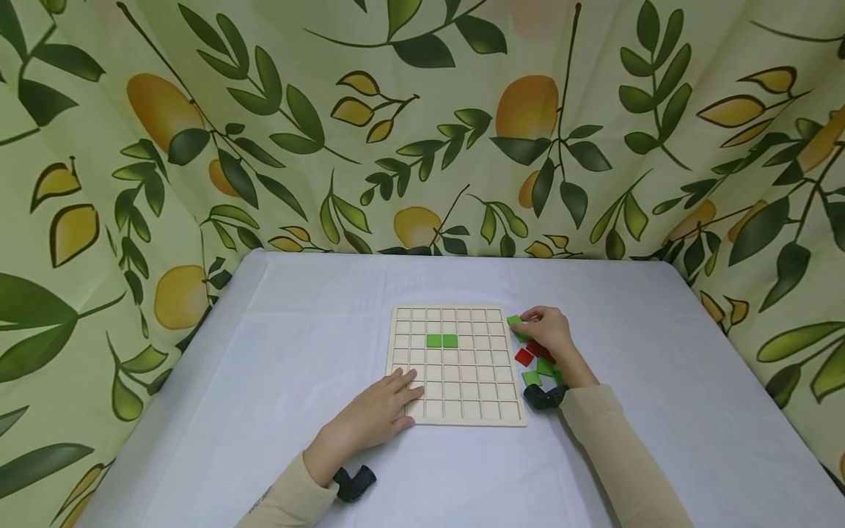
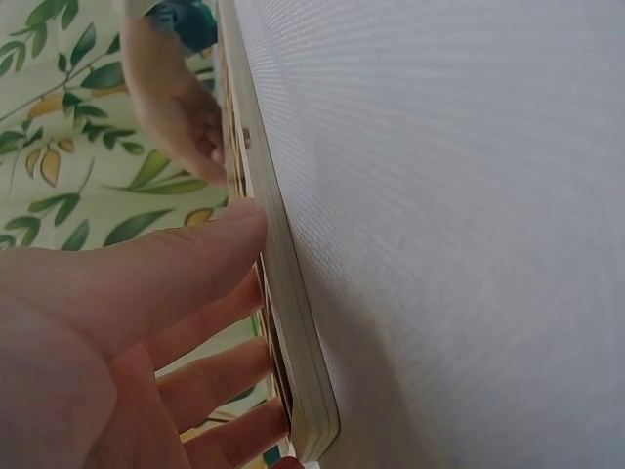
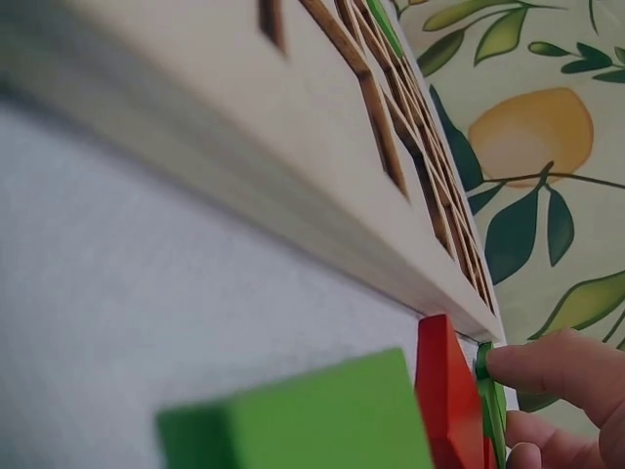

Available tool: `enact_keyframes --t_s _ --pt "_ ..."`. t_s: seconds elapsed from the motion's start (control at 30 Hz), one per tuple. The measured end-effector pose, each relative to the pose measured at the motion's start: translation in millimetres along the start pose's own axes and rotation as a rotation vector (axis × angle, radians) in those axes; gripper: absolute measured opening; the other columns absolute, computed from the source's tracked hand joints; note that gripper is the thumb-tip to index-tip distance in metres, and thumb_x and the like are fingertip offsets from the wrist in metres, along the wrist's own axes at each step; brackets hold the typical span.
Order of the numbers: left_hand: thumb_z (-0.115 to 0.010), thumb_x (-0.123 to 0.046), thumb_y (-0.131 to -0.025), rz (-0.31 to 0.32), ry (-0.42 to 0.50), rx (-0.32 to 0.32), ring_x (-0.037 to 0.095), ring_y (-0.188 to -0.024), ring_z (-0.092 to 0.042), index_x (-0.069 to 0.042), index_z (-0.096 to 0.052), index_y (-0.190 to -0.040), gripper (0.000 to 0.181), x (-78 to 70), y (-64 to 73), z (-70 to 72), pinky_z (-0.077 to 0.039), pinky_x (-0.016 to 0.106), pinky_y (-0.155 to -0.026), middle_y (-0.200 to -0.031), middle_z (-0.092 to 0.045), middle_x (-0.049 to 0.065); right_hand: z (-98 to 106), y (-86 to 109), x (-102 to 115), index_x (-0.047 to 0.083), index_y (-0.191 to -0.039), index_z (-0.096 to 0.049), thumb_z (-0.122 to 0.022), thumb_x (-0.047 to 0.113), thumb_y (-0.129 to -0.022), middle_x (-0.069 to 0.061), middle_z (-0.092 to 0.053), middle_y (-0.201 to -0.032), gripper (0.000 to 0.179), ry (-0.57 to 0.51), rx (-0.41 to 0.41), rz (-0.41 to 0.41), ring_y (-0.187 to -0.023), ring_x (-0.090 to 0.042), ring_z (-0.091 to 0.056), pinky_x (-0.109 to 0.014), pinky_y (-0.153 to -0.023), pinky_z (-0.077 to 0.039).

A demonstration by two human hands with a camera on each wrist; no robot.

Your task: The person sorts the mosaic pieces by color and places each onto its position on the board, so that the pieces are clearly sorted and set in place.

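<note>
Fruit-patterned cloth (image 1: 416,158) hangs behind the white-covered table (image 1: 310,323), where a wooden grid board (image 1: 470,375) holds two green squares (image 1: 434,341). The left hand (image 1: 378,412) rests, fingers spread, on its near-left corner; apart from it, the right hand (image 1: 551,330) pinches a green tile (image 1: 513,320) beside the board's right edge, near red tiles (image 1: 524,357).
</note>
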State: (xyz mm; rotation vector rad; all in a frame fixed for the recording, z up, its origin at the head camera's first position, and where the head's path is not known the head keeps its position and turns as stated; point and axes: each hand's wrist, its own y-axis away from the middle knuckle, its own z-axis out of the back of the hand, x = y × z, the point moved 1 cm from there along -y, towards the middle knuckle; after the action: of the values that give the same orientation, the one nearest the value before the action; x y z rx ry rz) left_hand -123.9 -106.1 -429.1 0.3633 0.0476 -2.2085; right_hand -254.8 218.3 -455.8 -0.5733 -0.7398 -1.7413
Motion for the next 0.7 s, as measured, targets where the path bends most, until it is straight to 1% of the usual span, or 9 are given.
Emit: enact_keyframes --t_s 0.13,0.23,0.3,0.53,0.7 --pt "-0.061 -0.026 -0.093 -0.004 -0.007 0.0 0.036 -0.142 -0.039 -0.009 -0.054 -0.137 0.048 -0.8 0.4 1.1 -0.037 0.046 -0.117 -0.151 -0.043 0.016 1 -1.5 0 0.001 -0.113 -0.064 -0.071 0.026 -0.085 -0.013 -0.055 -0.098 0.039 -0.004 0.009 -0.032 -0.088 -0.022 -0.048 -0.021 -0.06 -0.039" --pt "-0.061 -0.026 -0.093 0.003 0.006 0.004 0.037 -0.142 -0.039 -0.008 -0.054 -0.137 0.048 -1.5 0.9 1.8 -0.037 0.046 -0.117 -0.151 -0.043 0.016 0 -3.8 -1 0.002 -0.116 -0.063 -0.069 0.026 -0.086 -0.016 -0.056 -0.105 0.039 -0.015 0.015 -0.051 -0.089 -0.023 -0.049 -0.02 -0.061 -0.039" --pt "-0.061 -0.025 -0.093 0.006 0.008 0.008 0.037 -0.143 -0.039 -0.008 -0.054 -0.137 0.047 -2.0 1.2 2.2 -0.036 0.046 -0.117 -0.152 -0.043 0.016 0 -5.8 -2 0.002 -0.118 -0.062 -0.067 0.025 -0.087 -0.016 -0.057 -0.104 0.039 -0.032 0.012 -0.06 -0.088 -0.023 -0.05 -0.02 -0.061 -0.04" --pt "-0.061 -0.026 -0.094 0.003 -0.005 0.008 0.036 -0.142 -0.039 -0.009 -0.054 -0.137 0.047 -1.3 1.2 1.5 -0.037 0.046 -0.117 -0.152 -0.043 0.016 0 -11.6 -7 0.007 -0.127 -0.06 -0.061 0.026 -0.091 -0.009 -0.056 -0.094 0.041 -0.096 -0.004 -0.109 -0.082 -0.02 -0.051 -0.02 -0.059 -0.042" --pt "-0.06 -0.028 -0.094 0.018 0.01 0.014 0.036 -0.143 -0.038 -0.009 -0.053 -0.137 0.048 0.1 -1.0 -0.4 -0.036 0.046 -0.118 -0.153 -0.042 0.015 2 -12.8 -9 0.007 -0.13 -0.058 -0.063 0.024 -0.089 -0.005 -0.055 -0.084 0.044 -0.16 -0.002 -0.147 -0.068 -0.016 -0.05 -0.021 -0.054 -0.042"
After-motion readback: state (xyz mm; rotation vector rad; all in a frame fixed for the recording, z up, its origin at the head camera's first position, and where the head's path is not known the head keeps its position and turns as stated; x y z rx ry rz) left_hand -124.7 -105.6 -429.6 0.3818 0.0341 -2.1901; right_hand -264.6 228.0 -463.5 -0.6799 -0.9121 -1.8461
